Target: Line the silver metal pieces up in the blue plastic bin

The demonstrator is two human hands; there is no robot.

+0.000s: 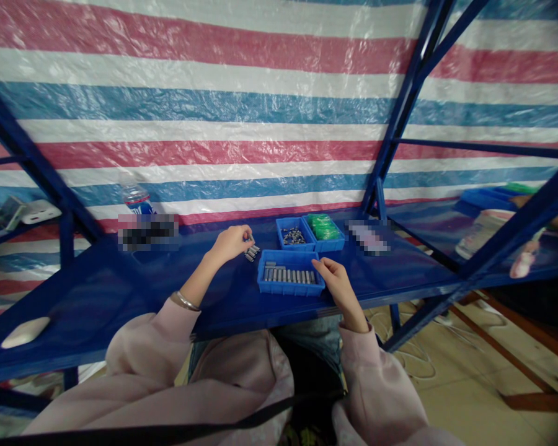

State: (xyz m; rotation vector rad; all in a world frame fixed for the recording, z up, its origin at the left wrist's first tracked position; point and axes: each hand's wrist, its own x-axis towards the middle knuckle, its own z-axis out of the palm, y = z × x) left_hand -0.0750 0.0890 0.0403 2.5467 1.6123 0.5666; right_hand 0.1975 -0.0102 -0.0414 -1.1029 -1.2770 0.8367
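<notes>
While right hand (335,279) pinches bin (291,288), left hand (234,242) curls, fingertips at cylinders (252,251)

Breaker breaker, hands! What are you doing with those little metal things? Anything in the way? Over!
Left hand at loose metal cylinders. Right hand at front blue bin, cylinder row inside. Two more blue bins behind, not between.

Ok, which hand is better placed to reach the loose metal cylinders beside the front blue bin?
Left, probably: the left hand is at the loose cylinders, while the right hand is across the front blue bin, at its right end.
</notes>
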